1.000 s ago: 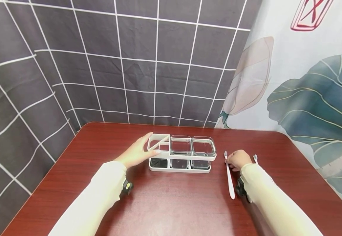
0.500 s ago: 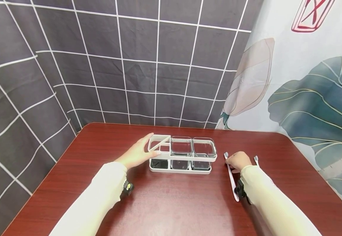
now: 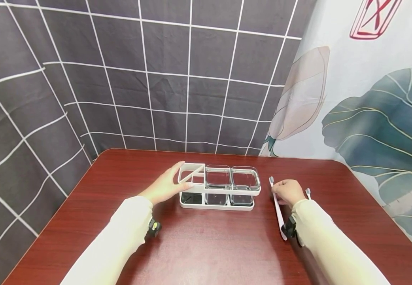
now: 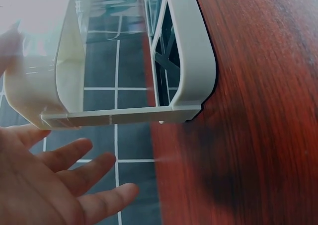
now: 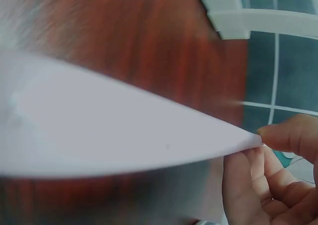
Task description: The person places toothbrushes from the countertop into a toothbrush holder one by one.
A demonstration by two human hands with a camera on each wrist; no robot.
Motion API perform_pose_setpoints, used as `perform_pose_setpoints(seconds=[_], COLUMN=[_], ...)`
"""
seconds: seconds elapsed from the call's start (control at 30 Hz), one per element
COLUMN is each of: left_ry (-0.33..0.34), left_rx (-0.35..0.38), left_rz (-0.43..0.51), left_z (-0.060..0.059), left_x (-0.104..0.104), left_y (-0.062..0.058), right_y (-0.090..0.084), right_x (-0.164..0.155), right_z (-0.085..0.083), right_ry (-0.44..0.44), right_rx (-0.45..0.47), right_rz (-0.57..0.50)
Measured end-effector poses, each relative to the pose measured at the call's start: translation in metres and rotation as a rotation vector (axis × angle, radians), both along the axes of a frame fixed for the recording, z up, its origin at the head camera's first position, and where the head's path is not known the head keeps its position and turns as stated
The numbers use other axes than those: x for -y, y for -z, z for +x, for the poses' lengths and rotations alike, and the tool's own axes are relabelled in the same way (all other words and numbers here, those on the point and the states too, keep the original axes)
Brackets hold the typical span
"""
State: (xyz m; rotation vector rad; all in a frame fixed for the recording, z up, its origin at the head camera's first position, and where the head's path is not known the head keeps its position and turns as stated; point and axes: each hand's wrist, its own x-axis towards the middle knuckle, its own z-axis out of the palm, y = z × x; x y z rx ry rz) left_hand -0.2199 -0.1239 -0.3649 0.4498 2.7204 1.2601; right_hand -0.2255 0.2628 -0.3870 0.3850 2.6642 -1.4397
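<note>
On the table stands a white toothbrush holder [image 3: 223, 191], with a divided compartment at its left end and two clear square cups [image 3: 245, 179] to the right. My left hand [image 3: 163, 185] holds its left end, thumb along the front and index finger at the back. In the left wrist view the other fingers [image 4: 94, 165] spread out beside the holder's end, free of it. My right hand [image 3: 288, 192] pinches a white toothbrush [image 3: 278, 211] below its bristle head, between thumb and fingers. Its handle fills much of the right wrist view, the wide end nearest the camera.
A second toothbrush [image 3: 308, 193] lies to the right, mostly hidden beneath my right forearm. The reddish-brown wooden table [image 3: 209, 245] ends at the back against a dark gridded cloth [image 3: 167, 87]. A leaf-patterned curtain [image 3: 377, 118] hangs at the right.
The right hand has taken hold of the toothbrush, whose handle end has swung right toward the wrist and whose head has shifted slightly away from me. Left hand and holder stay put.
</note>
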Motion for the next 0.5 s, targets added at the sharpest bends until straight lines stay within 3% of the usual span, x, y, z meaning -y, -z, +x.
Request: perform_pose_setpoints(seconds=[0.5], left_ry=[-0.030], left_rx=[0.007], left_rz=[0.063], left_z=[-0.004], left_x=[-0.002], left_y=[0.008], right_y=[-0.026], right_x=[0.002], right_z=[0.001], right_ry=[-0.008], right_rx=[-0.116], right_rz=[-0.096])
